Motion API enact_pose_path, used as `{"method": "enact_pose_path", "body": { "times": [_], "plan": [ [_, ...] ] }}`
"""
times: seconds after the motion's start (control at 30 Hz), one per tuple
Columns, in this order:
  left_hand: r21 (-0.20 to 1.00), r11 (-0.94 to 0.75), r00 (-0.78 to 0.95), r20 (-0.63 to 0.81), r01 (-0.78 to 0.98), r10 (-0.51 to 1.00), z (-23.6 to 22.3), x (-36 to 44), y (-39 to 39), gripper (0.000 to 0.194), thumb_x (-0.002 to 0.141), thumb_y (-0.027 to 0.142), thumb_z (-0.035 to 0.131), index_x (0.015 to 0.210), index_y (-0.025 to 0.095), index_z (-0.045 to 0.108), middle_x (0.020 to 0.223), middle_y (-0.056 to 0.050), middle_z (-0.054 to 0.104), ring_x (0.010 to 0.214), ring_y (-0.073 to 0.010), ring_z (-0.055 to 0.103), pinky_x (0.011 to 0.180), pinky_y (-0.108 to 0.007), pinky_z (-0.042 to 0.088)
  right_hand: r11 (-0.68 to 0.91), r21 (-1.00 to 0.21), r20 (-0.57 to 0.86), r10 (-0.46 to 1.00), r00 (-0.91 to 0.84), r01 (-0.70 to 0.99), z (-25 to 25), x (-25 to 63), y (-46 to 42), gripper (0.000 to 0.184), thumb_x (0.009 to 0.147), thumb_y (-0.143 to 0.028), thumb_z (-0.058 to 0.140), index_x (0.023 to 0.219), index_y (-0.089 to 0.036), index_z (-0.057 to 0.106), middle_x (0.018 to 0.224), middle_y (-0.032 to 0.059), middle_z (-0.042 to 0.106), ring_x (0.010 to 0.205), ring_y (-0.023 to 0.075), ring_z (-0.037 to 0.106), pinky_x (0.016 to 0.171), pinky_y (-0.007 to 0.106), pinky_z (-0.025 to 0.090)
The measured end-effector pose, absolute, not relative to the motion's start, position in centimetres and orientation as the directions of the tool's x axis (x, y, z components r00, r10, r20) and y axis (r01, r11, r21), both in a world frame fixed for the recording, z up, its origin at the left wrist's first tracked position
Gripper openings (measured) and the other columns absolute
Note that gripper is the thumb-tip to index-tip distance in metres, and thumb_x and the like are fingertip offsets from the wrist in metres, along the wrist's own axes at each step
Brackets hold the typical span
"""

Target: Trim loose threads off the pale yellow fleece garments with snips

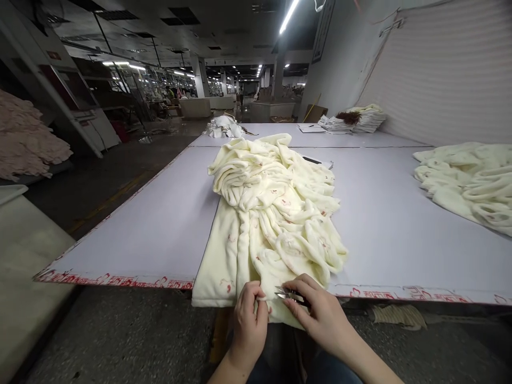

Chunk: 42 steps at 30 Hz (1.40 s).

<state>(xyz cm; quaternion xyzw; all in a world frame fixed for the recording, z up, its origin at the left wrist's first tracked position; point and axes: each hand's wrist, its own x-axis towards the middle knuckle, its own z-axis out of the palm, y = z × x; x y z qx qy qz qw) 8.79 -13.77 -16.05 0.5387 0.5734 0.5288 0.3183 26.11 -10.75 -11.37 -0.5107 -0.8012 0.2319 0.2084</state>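
Note:
A heap of cream-coloured plush fabric (272,197) with small reddish prints lies bunched on the table, its near end hanging over the front edge. My left hand (250,312) is closed, pinching a bit of this fabric between thumb and fingers at the near edge. In my right hand (316,309) is a small pair of thread snips (286,293), gripped between thumb and fingers. Their blades point left toward the pinched fabric and look slightly apart. Part of the snips' dark handle is hidden by the fingers.
The pale table (160,229) has a red-printed front edge. More cream fabric (472,181) lies at the right. A white cloth pile (224,127) and stacked pieces (370,118) sit at the back. Pink fabric (30,136) and a pale bin (28,261) stand left.

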Motion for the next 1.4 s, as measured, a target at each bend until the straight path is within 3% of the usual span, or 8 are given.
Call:
{"method": "enact_pose_path", "body": {
  "times": [0.33,0.53,0.67,0.77,0.9,1.03,1.27,1.4],
  "plan": [
    [0.994,-0.007,-0.254,-0.022,-0.112,0.967,-17.2,9.4,-13.8,0.008,0.076,0.026,0.06,0.075,0.022,0.052,0.097,-0.004,0.062,0.064,-0.0141,0.057,0.059,-0.025,0.046,0.379,-0.68,0.151,0.91,-0.387,0.627,-11.4,25.6,-10.2,0.029,0.092,-0.037,0.042,0.101,-0.024,0.066,0.095,0.0063,0.067,0.081,0.0193,0.064,0.068,0.028,0.049],
    [0.983,-0.044,-0.283,-0.009,-0.178,0.959,-16.9,9.5,-13.6,0.022,0.076,0.027,0.064,0.097,0.022,0.061,0.104,-0.007,0.064,0.09,-0.0203,0.059,0.074,-0.026,0.048,0.348,-0.641,0.172,0.934,-0.314,0.685,-12.8,25.9,-10.4,0.023,0.083,-0.033,0.054,0.103,-0.024,0.061,0.095,0.0044,0.066,0.08,0.0195,0.064,0.065,0.028,0.048],
    [0.981,0.064,-0.072,-0.079,-0.183,0.994,-15.8,9.2,-12.9,0.024,0.08,0.033,0.062,0.099,0.019,0.068,0.094,-0.007,0.067,0.086,-0.021,0.061,0.071,-0.025,0.048,0.314,-0.602,0.205,0.949,-0.238,0.734,-13.7,25.9,-9.1,0.019,0.078,-0.018,0.046,0.091,-0.023,0.059,0.086,0.0035,0.067,0.076,0.0202,0.063,0.063,0.029,0.044],
    [0.868,0.26,0.086,-0.247,-0.423,0.965,-15.3,9.3,-12.3,0.025,0.081,0.035,0.061,0.095,0.016,0.069,0.085,-0.006,0.07,0.081,-0.0202,0.063,0.072,-0.027,0.048,0.257,-0.64,0.225,0.964,-0.143,0.724,-13.6,25.7,-7.6,0.017,0.077,-0.02,0.046,0.091,-0.021,0.056,0.083,0.0036,0.066,0.073,0.0201,0.061,0.064,0.03,0.044],
    [0.721,0.29,0.092,-0.302,-0.629,0.949,-15.1,9.5,-11.9,0.029,0.081,0.034,0.062,0.103,0.016,0.068,0.099,-0.009,0.071,0.097,-0.0225,0.062,0.086,-0.032,0.046,0.256,-0.689,0.157,0.966,-0.206,0.678,-12.4,25.9,-7.4,0.012,0.08,-0.031,0.053,0.085,-0.021,0.058,0.078,0.0016,0.065,0.068,0.0179,0.06,0.06,0.028,0.045],
    [0.707,0.263,0.1,-0.265,-0.656,0.959,-15.1,9.5,-11.9,0.033,0.083,0.034,0.059,0.108,0.014,0.066,0.102,-0.01,0.07,0.104,-0.0247,0.06,0.094,-0.036,0.042,0.343,-0.68,0.157,0.931,-0.328,0.648,-11.3,26.4,-8.9,0.026,0.085,-0.039,0.053,0.102,-0.023,0.062,0.097,0.0051,0.066,0.085,0.0207,0.063,0.068,0.029,0.048],
    [0.769,0.316,0.16,-0.274,-0.556,0.948,-14.8,8.9,-11.9,0.042,0.09,0.045,0.045,0.109,0.014,0.066,0.104,-0.009,0.069,0.108,-0.0249,0.055,0.094,-0.033,0.041,0.333,-0.621,0.135,0.937,-0.321,0.709,-11.2,26.1,-9.6,0.026,0.089,-0.04,0.048,0.098,-0.024,0.066,0.093,0.0046,0.068,0.08,0.0205,0.065,0.064,0.03,0.047],
    [0.844,0.279,0.218,-0.198,-0.458,0.956,-14.0,8.4,-11.5,0.045,0.09,0.049,0.041,0.106,0.015,0.067,0.102,-0.008,0.07,0.106,-0.0247,0.056,0.091,-0.033,0.042,0.435,-0.535,0.237,0.9,-0.366,0.724,-11.1,26.2,-10.0,0.025,0.088,-0.037,0.049,0.102,-0.024,0.065,0.094,0.0066,0.067,0.08,0.0213,0.064,0.066,0.03,0.046]
  ]
}}
